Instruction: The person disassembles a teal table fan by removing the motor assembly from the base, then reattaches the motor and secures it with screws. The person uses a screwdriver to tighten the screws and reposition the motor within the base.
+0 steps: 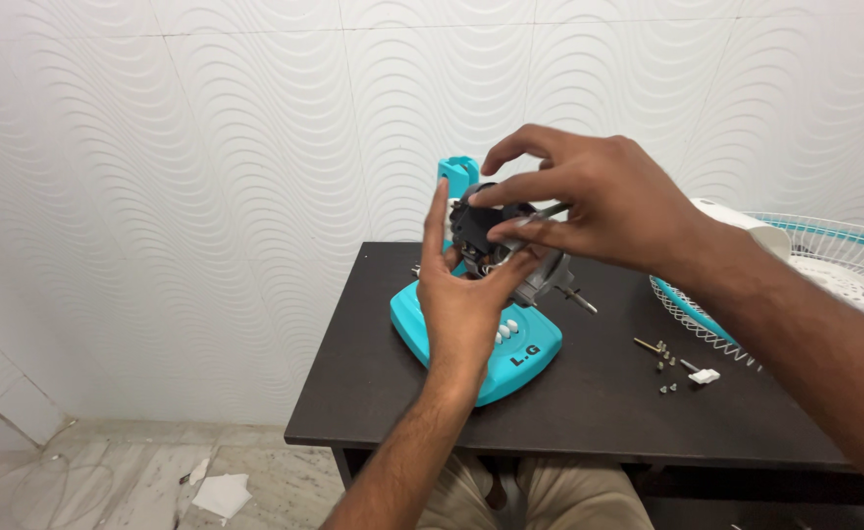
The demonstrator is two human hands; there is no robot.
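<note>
The fan motor (510, 257) sits atop a turquoise stand on the dark table, a compact assembly with a black plastic rear part, a grey metal housing and a thin steel shaft (579, 299) jutting out to the right and slightly down. It rises from a teal fan base (525, 358), a smooth, rounded plastic slab with a row of small white oval buttons on its top face; a teal neck piece (458, 175) shows behind the motor, above the fingers. The left hand (461, 294) stands upright against the near side of the motor, palm turned to it and fingers spread, bracing rather than closed round it. The right hand (589, 201) comes in from the right above the motor, thumb and fingers pinched on a slim metal tool (540, 216), whose tip I cannot make out against the black part. The table (569, 412) is a matt, dark brown board with a squared front edge. On it, right of the base, lie a brass-coloured screw (649, 345), a few small grey screws (667, 388) and a little white plastic piece (706, 376), loose and apart from each other. At the right edge rests a white wire fan guard (834, 260) with a teal rim, round and open like a shallow basket, with a white plastic cover (746, 224) just behind it. The wall (206, 147) is tiled in white with a raised wave pattern, and crumpled white paper (221, 494) lies on the pale stone floor.
</note>
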